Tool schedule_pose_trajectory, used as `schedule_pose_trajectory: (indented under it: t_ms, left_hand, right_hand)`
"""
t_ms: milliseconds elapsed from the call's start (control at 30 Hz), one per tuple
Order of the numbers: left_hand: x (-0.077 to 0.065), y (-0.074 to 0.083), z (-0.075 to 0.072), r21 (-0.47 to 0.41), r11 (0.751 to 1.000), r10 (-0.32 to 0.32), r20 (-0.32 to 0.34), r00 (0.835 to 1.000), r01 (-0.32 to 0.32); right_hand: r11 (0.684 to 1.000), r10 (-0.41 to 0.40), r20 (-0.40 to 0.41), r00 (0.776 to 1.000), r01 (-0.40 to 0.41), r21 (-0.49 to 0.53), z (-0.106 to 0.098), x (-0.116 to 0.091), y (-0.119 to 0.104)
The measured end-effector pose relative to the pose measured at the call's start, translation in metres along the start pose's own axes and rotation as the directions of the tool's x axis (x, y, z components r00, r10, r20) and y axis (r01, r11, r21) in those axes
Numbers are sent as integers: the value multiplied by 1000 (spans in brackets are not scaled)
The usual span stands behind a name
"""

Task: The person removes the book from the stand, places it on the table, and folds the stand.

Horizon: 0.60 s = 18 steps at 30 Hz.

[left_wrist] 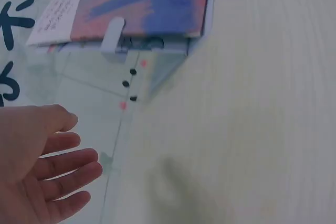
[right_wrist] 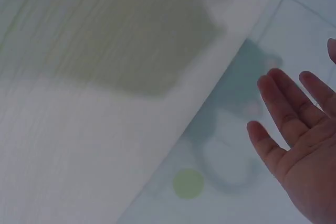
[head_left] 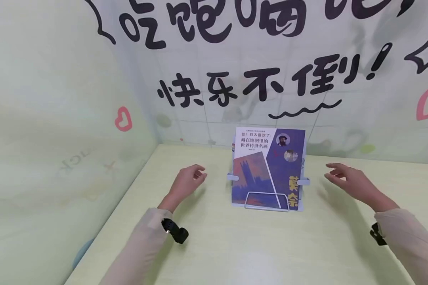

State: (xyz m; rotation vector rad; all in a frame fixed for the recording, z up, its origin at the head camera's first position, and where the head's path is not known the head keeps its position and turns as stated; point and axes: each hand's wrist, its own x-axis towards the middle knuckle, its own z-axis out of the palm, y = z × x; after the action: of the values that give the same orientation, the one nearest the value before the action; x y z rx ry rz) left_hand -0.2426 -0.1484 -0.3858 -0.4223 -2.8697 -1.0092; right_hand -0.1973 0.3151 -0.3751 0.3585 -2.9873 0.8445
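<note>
A book (head_left: 256, 170) with a purple, white and painted cover leans upright on a white book stand (head_left: 267, 210) in the head view. The stand's wire bar crosses the lower cover, and a side clip (head_left: 232, 177) overlaps each edge. My left hand (head_left: 189, 180) hovers to the left of the book, apart from it, fingers relaxed and holding nothing. To the right, my right hand (head_left: 353, 182) is likewise in the air with loosely bent fingers. In the left wrist view the book (left_wrist: 142, 6) appears above the left hand (left_wrist: 42, 166). The right wrist view shows the right hand (right_wrist: 304, 140) with its fingers spread.
The pale wooden table (head_left: 217, 245) carries the stand near its back edge. Behind it hangs a printed curtain (head_left: 185, 126) with large dark characters, and another panel (head_left: 57, 138) runs along the left side. A black wrist camera (head_left: 174, 230) sits on the left sleeve.
</note>
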Motion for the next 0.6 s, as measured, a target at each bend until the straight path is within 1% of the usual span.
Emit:
schedule_pose_trajectory:
  t_ms: [67,133,200,233,300,400,533,600]
  left_hand:
    - [6,14,5,-112,994,8,-33,999,-12]
    - [11,29,10,-209,978,15,-54,998,-26]
    - [17,42,16,-282,959,14,-66,998,-32]
    - [19,47,19,-302,953,13,-65,998,-32]
    - [24,55,26,-324,946,5,-56,998,-23]
    - [30,60,34,-337,941,-25,-45,999,8]
    - [35,64,39,-332,943,-45,-40,998,29]
    - [37,66,40,-323,946,-40,-35,999,26]
  right_hand:
    - [999,-10,-28,1000,11,35,4,2,-14]
    - [998,-22,-62,998,26,61,8,5,-26]
    - [996,-32,-102,994,40,80,12,9,-37]
    - [995,-35,-119,992,45,86,14,11,-42]
    - [994,-37,-138,990,51,101,17,15,-49]
    - [990,-18,-132,991,36,138,21,21,-55]
    - [983,29,-121,992,-6,183,24,26,-58]
    - [980,48,-132,990,-21,198,25,27,-58]
